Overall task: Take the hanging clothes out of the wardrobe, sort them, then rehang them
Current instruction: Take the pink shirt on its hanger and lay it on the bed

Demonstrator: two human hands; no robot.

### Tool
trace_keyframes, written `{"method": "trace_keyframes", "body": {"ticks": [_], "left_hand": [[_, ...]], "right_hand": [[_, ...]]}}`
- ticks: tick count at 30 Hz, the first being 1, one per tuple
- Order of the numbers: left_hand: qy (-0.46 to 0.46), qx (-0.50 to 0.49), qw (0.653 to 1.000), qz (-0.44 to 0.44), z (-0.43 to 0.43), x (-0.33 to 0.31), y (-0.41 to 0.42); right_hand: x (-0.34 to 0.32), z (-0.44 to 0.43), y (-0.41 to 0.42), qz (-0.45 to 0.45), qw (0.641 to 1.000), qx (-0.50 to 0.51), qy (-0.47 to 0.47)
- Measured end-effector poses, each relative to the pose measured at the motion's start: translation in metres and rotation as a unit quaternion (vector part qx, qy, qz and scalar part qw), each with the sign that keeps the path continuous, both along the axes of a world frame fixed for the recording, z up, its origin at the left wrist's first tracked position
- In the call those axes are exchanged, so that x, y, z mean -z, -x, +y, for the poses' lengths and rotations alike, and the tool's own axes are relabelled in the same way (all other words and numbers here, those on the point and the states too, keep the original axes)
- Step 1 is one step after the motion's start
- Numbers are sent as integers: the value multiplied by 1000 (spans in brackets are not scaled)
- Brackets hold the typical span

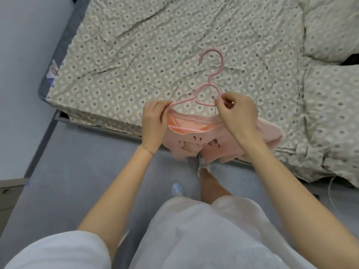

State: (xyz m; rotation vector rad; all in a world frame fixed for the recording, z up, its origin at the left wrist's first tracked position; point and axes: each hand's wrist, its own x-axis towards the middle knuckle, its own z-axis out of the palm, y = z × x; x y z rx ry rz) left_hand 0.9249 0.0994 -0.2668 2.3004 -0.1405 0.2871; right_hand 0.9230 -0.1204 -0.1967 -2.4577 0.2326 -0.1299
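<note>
A small pink shirt [194, 144] with a dark cartoon print hangs over the near edge of the bed. A pink plastic hanger [210, 74] sits partly inside its neck opening, hook pointing away from me over the sheet. My left hand [153, 123] grips the shirt's left shoulder and collar where the hanger arm enters. My right hand [236, 113] pinches the hanger's right side together with the fabric. The hanger's lower arms are hidden by the shirt.
The bed [155, 45] carries a wrinkled beige patterned sheet, with two matching pillows [330, 94] at the right. Grey floor [77, 162] lies between me and the bed. A wooden piece of furniture [9, 191] shows at the left edge. My feet stand near the bed frame.
</note>
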Motion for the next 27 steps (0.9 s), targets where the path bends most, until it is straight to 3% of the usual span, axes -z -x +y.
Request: {"method": "trace_keyframes", "body": {"ticks": [16, 27], "left_hand": [[29, 0, 1000, -9, -140, 21, -210], [10, 37, 998, 47, -182, 120, -320]], "right_hand": [[30, -138, -204, -17, 999, 24, -37], [145, -183, -300, 12, 996, 47, -77]]}}
